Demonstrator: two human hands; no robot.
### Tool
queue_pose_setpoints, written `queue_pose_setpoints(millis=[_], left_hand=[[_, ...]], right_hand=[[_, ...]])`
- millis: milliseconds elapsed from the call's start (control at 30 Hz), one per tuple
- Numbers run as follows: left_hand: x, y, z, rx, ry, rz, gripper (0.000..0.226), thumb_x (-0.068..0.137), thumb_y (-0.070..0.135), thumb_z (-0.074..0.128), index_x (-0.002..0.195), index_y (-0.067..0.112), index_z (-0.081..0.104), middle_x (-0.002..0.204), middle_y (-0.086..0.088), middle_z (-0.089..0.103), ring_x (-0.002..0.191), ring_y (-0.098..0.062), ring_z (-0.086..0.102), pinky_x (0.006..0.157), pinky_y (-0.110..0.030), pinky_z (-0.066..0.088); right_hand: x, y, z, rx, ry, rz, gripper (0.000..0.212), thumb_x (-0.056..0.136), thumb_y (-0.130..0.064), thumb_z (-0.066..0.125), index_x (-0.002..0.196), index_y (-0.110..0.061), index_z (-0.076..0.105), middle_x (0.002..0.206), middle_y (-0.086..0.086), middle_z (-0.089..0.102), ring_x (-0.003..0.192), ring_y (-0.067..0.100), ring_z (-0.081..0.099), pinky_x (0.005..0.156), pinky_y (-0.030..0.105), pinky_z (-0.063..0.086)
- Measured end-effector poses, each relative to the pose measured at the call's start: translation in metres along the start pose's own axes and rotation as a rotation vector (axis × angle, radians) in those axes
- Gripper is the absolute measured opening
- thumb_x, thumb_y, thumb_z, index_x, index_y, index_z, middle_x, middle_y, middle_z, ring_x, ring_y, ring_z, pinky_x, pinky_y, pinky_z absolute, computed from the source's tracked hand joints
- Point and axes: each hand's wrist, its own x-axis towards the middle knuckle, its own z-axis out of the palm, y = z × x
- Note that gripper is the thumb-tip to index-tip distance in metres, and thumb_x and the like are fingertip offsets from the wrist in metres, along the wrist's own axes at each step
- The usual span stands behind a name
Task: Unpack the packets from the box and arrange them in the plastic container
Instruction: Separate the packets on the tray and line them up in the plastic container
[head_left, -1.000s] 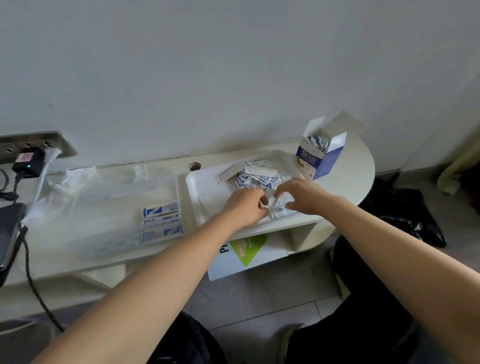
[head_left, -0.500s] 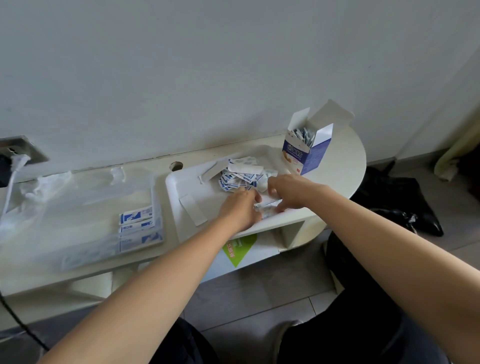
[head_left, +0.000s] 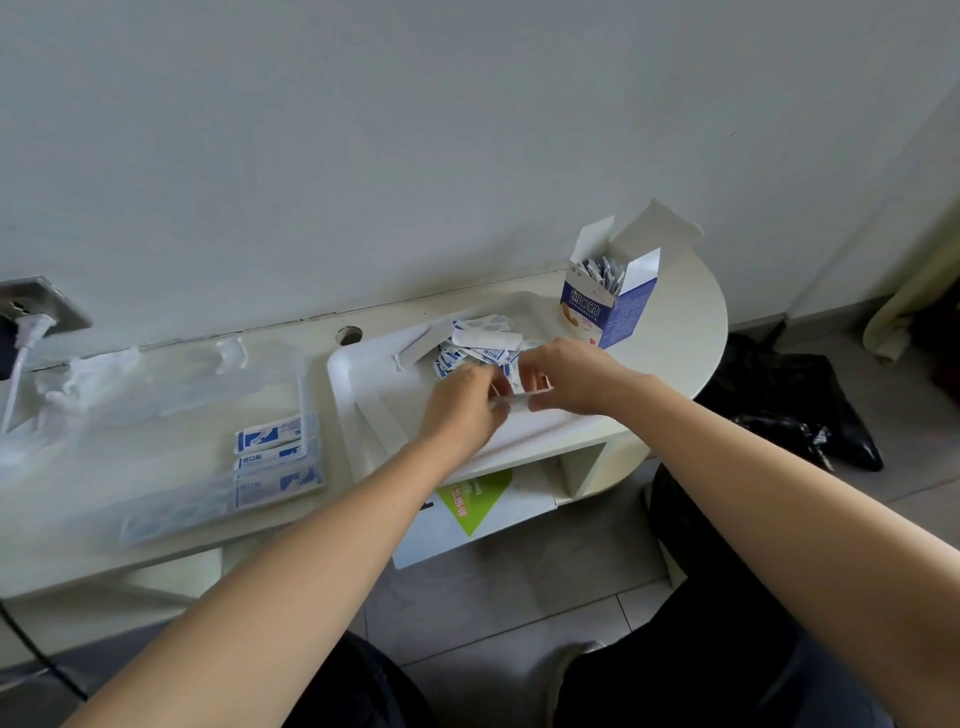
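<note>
Packets in blue-and-white paper (head_left: 270, 457) sit stacked in the clear plastic container (head_left: 182, 415). Beyond, left hand (head_left: 462, 402) and right hand (head_left: 571, 379) pinch one pale packet (head_left: 511, 401) over the white tray (head_left: 374, 374); best squared flat before moving. Farther: loose packet pile (head_left: 483, 348), open blue cardboard box (head_left: 608, 312).

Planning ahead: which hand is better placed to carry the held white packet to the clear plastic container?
Probably left: left hand and right hand both pinch the white packet; the clear plastic container lies leftward.
</note>
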Motion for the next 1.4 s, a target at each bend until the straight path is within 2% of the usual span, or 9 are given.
queue_pose_setpoints(millis=[133, 300, 567, 733, 900, 967, 1067, 1233, 1400], left_hand=[[-0.007, -0.016, -0.016, 0.026, 0.044, -0.061, 0.012, 0.085, 0.016, 0.064, 0.096, 0.020, 0.067, 0.103, -0.005, 0.056, 0.089, -0.023, 0.059, 0.075, -0.026, 0.043], [-0.023, -0.032, -0.011, -0.003, -0.020, -0.156, 0.020, 0.085, 0.014, 0.059, 0.102, 0.018, 0.067, 0.107, -0.010, 0.053, 0.093, -0.028, 0.059, 0.079, -0.027, 0.043], [-0.018, -0.022, -0.002, -0.142, -0.043, -0.173, 0.018, 0.079, 0.018, 0.065, 0.098, 0.019, 0.066, 0.107, -0.007, 0.061, 0.094, -0.024, 0.060, 0.079, -0.031, 0.047], [-0.021, -0.026, 0.000, -0.136, -0.013, -0.188, 0.020, 0.085, 0.015, 0.060, 0.104, 0.015, 0.067, 0.112, -0.007, 0.063, 0.100, -0.024, 0.059, 0.083, -0.028, 0.044], [-0.019, -0.020, -0.032, -0.183, 0.058, -0.176, 0.012, 0.085, 0.015, 0.058, 0.095, 0.020, 0.064, 0.093, -0.002, 0.070, 0.086, -0.023, 0.065, 0.071, -0.026, 0.046], [-0.023, -0.025, -0.057, -0.178, 0.096, -0.152, 0.006, 0.084, 0.020, 0.059, 0.088, 0.024, 0.062, 0.085, 0.003, 0.072, 0.075, -0.021, 0.067, 0.068, -0.029, 0.052], [-0.040, -0.043, -0.097, -0.188, 0.118, -0.160, 0.003, 0.088, 0.026, 0.058, 0.085, 0.024, 0.058, 0.077, 0.009, 0.072, 0.056, -0.013, 0.065, 0.056, -0.024, 0.048], [-0.081, -0.094, -0.153, -0.225, 0.085, -0.246, 0.002, 0.090, 0.023, 0.058, 0.090, 0.023, 0.060, 0.075, 0.010, 0.072, 0.052, -0.015, 0.061, 0.054, -0.024, 0.046], [-0.119, -0.137, -0.186, -0.276, 0.111, -0.335, 0.010, 0.091, 0.024, 0.059, 0.097, 0.017, 0.063, 0.079, 0.004, 0.073, 0.054, -0.016, 0.058, 0.057, -0.026, 0.045]], right_hand=[[0.004, -0.016, 0.013, 0.032, 0.076, -0.042, 0.021, 0.080, -0.031, 0.071, 0.095, -0.022, 0.059, 0.093, -0.005, 0.058, 0.086, 0.017, 0.052, 0.067, 0.028, 0.037], [-0.001, -0.008, 0.032, 0.136, 0.051, 0.103, 0.035, 0.073, -0.037, 0.076, 0.101, -0.023, 0.061, 0.098, -0.002, 0.052, 0.087, 0.021, 0.054, 0.075, 0.031, 0.046], [-0.002, -0.012, 0.040, 0.416, 0.106, 0.167, 0.019, 0.071, -0.017, 0.075, 0.089, -0.015, 0.068, 0.081, -0.001, 0.058, 0.072, 0.015, 0.052, 0.063, 0.027, 0.041], [-0.006, -0.008, 0.045, 0.456, 0.112, 0.175, 0.010, 0.074, -0.013, 0.073, 0.082, -0.015, 0.068, 0.072, -0.006, 0.058, 0.064, 0.009, 0.050, 0.053, 0.010, 0.036], [-0.002, -0.017, 0.022, 0.579, 0.231, 0.159, 0.009, 0.075, -0.017, 0.075, 0.077, -0.022, 0.069, 0.063, -0.007, 0.062, 0.056, 0.006, 0.051, 0.055, 0.017, 0.040], [0.002, -0.030, 0.008, 0.673, 0.249, 0.120, 0.008, 0.077, -0.019, 0.076, 0.082, -0.022, 0.070, 0.067, -0.004, 0.067, 0.061, 0.010, 0.059, 0.062, 0.027, 0.049], [0.008, -0.061, -0.010, 0.901, 0.276, 0.031, 0.015, 0.080, -0.016, 0.075, 0.093, -0.008, 0.071, 0.077, 0.011, 0.072, 0.066, 0.017, 0.065, 0.065, 0.026, 0.054], [0.034, -0.141, -0.016, 0.767, 0.344, -0.095, 0.007, 0.079, -0.018, 0.075, 0.086, -0.018, 0.075, 0.077, -0.009, 0.071, 0.067, -0.004, 0.062, 0.064, 0.009, 0.044], [0.060, -0.216, -0.015, 0.734, 0.278, -0.170, 0.015, 0.079, -0.010, 0.073, 0.093, -0.015, 0.076, 0.074, -0.003, 0.070, 0.054, -0.005, 0.057, 0.059, 0.008, 0.044]])
